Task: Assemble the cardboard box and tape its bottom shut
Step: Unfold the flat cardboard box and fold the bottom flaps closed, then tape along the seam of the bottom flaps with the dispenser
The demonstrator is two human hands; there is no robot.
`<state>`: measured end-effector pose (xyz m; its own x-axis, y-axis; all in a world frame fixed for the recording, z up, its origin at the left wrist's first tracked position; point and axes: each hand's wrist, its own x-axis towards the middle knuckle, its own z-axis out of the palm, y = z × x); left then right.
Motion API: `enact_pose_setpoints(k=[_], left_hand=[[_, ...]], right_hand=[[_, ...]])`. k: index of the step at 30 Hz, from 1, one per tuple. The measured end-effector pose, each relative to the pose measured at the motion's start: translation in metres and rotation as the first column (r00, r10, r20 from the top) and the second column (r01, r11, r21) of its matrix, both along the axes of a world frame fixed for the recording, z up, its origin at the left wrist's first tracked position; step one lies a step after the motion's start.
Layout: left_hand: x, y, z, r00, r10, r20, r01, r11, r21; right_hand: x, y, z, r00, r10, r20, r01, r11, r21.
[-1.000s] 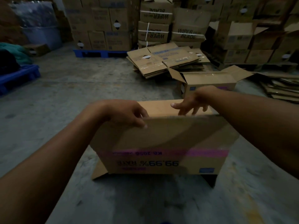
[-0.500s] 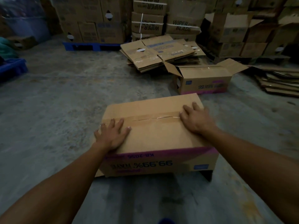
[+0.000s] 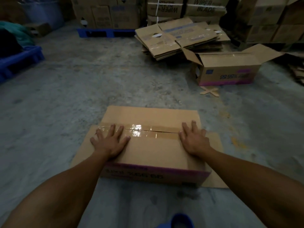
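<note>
The fingers of the left hand [image 3: 109, 142] are spread flat, palm down, gripping nothing, pressed on the near flap at the left end of a brown cardboard box with a purple band [image 3: 153, 145]. The fingers of the right hand [image 3: 194, 139] are also open and flat, lying at the right end of the same surface. Between the two hands runs a shiny strip of clear tape [image 3: 141, 131] along the seam where the two top flaps meet; a thin dark gap shows along that seam. The box sits on a grey concrete floor [image 3: 65, 99], directly before the person, its printed side facing them with the lettering upside down. Loose flaps stick out at floor level on both sides. Bare forearms reach in from the lower corners. Farther off to the right lies a second open cardboard box [image 3: 228, 68], just beside a pile of flattened cartons [image 3: 179, 37]. A blue pallet [image 3: 105, 32] stands under stacked boxes at the back.
</note>
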<state>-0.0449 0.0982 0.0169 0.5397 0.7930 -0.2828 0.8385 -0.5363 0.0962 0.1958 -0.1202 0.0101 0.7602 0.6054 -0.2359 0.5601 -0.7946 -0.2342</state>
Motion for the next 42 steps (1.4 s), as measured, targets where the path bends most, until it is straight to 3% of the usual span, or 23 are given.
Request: enact_pose_setpoints(k=[18,22,24,25,26,28,30,32,34,37,39,42], left_hand=[[0.028,-0.062,-0.018,0.970,-0.239,0.039,0.227,0.954,0.195],[0.025,-0.063,-0.024,0.937,-0.334,0.106,0.316,0.936,0.152],[0.023,-0.070,-0.025,0.926,-0.364,0.102,0.346,0.925,0.154],[0.024,-0.074,-0.026,0.922,-0.376,0.090,0.360,0.920,0.156],[0.026,-0.079,-0.026,0.919,-0.386,0.080,0.371,0.916,0.154],[0.031,-0.085,-0.027,0.916,-0.394,0.077,0.379,0.913,0.153],[0.034,-0.087,-0.027,0.915,-0.394,0.088,0.378,0.913,0.152],[0.035,-0.086,-0.028,0.915,-0.394,0.088,0.378,0.913,0.156],[0.035,-0.085,-0.027,0.915,-0.395,0.080,0.381,0.912,0.149],[0.036,-0.085,-0.025,0.915,-0.399,0.068,0.388,0.912,0.133],[0.035,-0.086,-0.023,0.912,-0.405,0.060,0.395,0.909,0.130],[0.035,-0.086,-0.020,0.911,-0.409,0.055,0.400,0.908,0.120]], right_hand=[[0.033,-0.055,0.001,0.984,-0.013,0.177,0.026,0.997,-0.067],[0.019,-0.051,0.000,0.988,-0.026,0.153,0.036,0.997,-0.061],[0.006,-0.052,0.003,0.979,0.075,0.189,-0.068,0.997,-0.045],[-0.003,-0.051,0.006,0.950,0.193,0.247,-0.196,0.981,-0.016],[-0.017,-0.050,0.010,0.888,0.334,0.317,-0.362,0.931,0.033],[-0.052,-0.047,0.022,0.709,0.560,0.429,-0.670,0.724,0.161],[-0.093,-0.052,0.026,0.567,0.694,0.444,-0.822,0.514,0.246],[-0.129,-0.069,0.015,0.453,0.815,0.363,-0.889,0.379,0.257],[-0.152,-0.093,-0.013,0.371,0.905,0.207,-0.924,0.338,0.177],[-0.158,-0.123,-0.047,0.397,0.910,-0.119,-0.918,0.390,-0.077],[-0.158,-0.135,-0.059,0.388,0.895,-0.219,-0.918,0.357,-0.171],[-0.163,-0.138,-0.067,0.384,0.870,-0.308,-0.922,0.343,-0.179]])
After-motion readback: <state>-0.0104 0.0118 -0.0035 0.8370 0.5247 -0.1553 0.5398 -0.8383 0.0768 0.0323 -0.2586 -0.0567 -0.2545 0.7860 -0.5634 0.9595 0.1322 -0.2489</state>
